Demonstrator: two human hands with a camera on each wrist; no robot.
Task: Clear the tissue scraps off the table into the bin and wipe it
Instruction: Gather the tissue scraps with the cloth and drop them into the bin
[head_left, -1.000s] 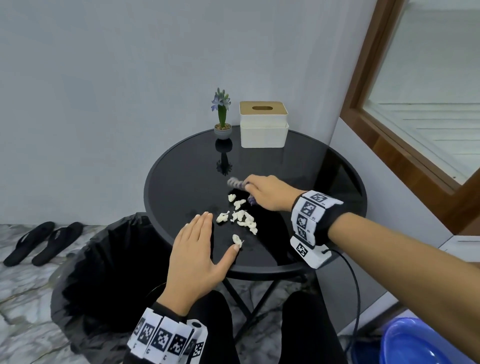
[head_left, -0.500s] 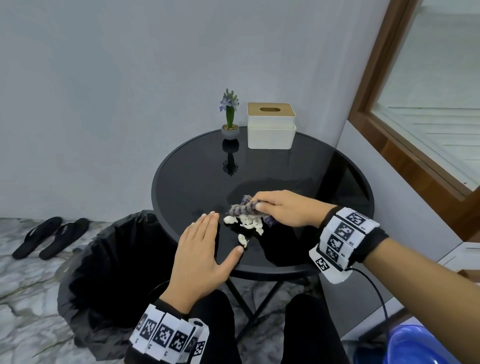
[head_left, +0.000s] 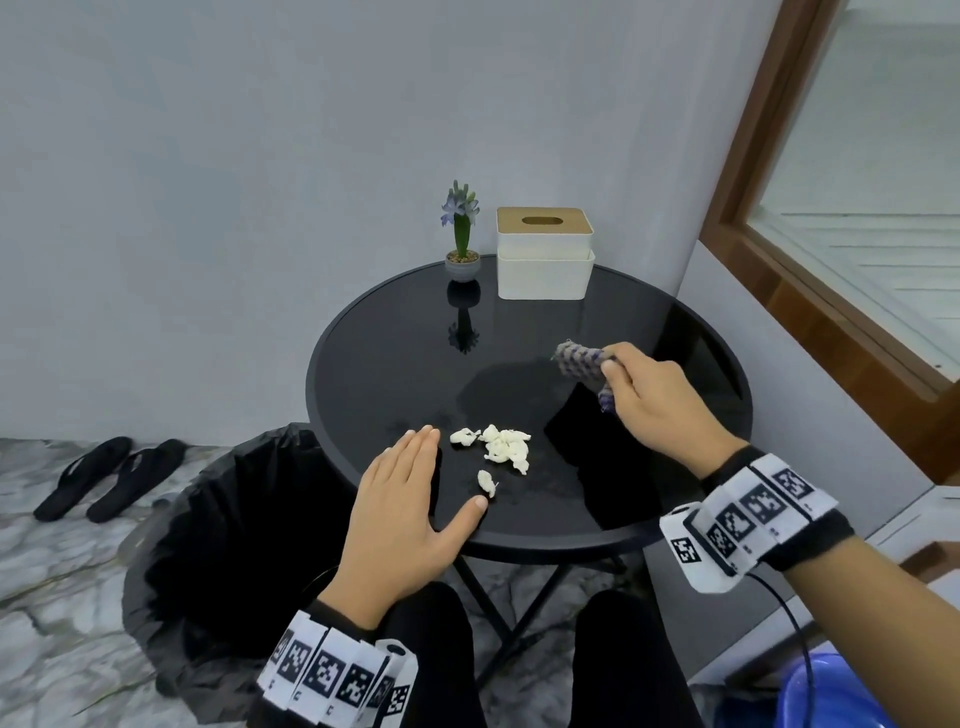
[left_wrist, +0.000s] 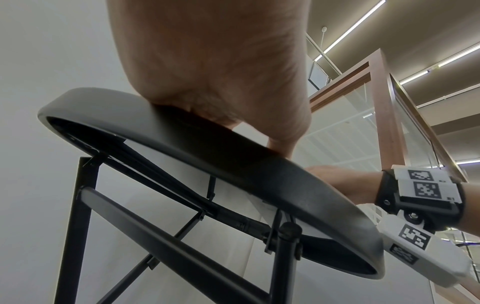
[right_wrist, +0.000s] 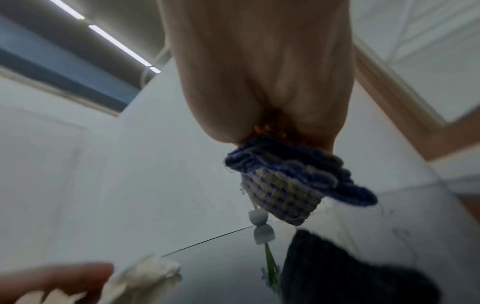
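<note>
The left hand lay flat at the near left edge of the table, palm down, fingers straight and together, thumb spread toward the right. Its wrist hung off the edge over the lap and wore a marker band. The right hand was raised above the right side of the tabletop, fingers curled, pinching a cloth bunched at the fingertips. Its forearm reached in from the near right, also banded.

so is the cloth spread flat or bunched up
Bunched up: the right hand grips the knitted cloth in a wad, lifted off the table.
</note>
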